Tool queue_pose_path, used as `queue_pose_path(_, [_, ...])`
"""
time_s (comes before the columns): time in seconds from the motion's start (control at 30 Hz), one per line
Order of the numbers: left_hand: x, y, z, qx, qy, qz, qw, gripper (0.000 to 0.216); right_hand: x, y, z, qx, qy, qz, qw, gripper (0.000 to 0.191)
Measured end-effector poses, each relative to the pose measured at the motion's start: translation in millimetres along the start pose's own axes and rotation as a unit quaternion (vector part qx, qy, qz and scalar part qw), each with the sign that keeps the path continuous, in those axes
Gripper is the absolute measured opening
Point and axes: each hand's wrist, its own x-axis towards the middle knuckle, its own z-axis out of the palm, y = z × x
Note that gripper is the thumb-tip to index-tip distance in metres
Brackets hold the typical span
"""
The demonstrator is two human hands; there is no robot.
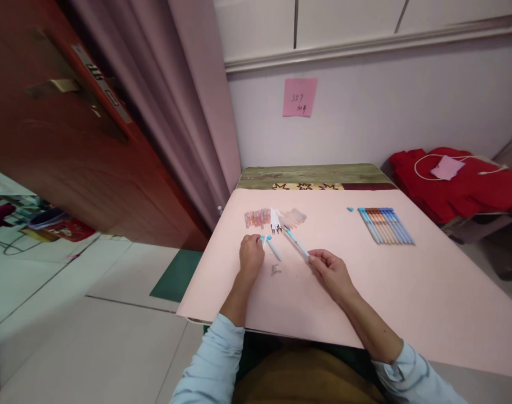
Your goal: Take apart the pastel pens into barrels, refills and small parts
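Observation:
My right hand point(332, 274) pinches the near end of a light blue pen point(296, 242), which slants up and left toward the middle of the table. My left hand point(251, 255) is closed, its fingertips beside a small blue-topped piece point(263, 239); whether they grip it is hard to see. Just right of it lies a blue pen part point(275, 248) with a rounded top. Behind the hands are white refills with dark tips point(276, 220), a row of pinkish-orange small parts point(258, 217) and a fanned pile of clear tubes point(295, 216). A few small clear pieces point(276, 270) lie between my hands.
To the right, several pens point(386, 226) with blue and brown tops lie in a neat row, a small blue piece point(350, 209) beside them. Pink paper covers the table point(407, 303). Red cloth point(461, 185) with a cable sits beyond the right edge; a curtain point(188, 101) hangs left.

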Motion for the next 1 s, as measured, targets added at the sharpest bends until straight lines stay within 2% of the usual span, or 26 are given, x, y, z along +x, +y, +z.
queue_pose_path(0.13, [-2.0,-11.4,-9.8,-0.014,0.036,-0.03,0.999,0.029,-0.7,0.3,-0.4,0.006,-0.014,-0.007,1.0,0.043])
queue_pose_path(0.23, [-4.4,-17.7,-15.2,-0.019,0.041,-0.036,0.998,0.028,-0.6,2.2,0.2,0.005,-0.029,-0.025,0.999,0.047])
queue_pose_path(0.4, [-3.5,-17.4,-14.9,-0.008,0.023,-0.036,0.999,0.029,1.2,10.0,2.9,0.02,-0.052,0.009,0.998,0.041])
queue_pose_path(0.6, [6.1,-17.4,-16.1,0.01,0.011,-0.055,0.998,0.031,2.0,7.3,10.5,0.125,-0.046,0.038,0.99,0.034])
queue_pose_path(1.0, [14.0,-31.7,-25.3,0.014,0.033,-0.081,0.996,0.032,-3.2,-5.4,15.2,0.148,-0.05,0.074,0.985,0.037])
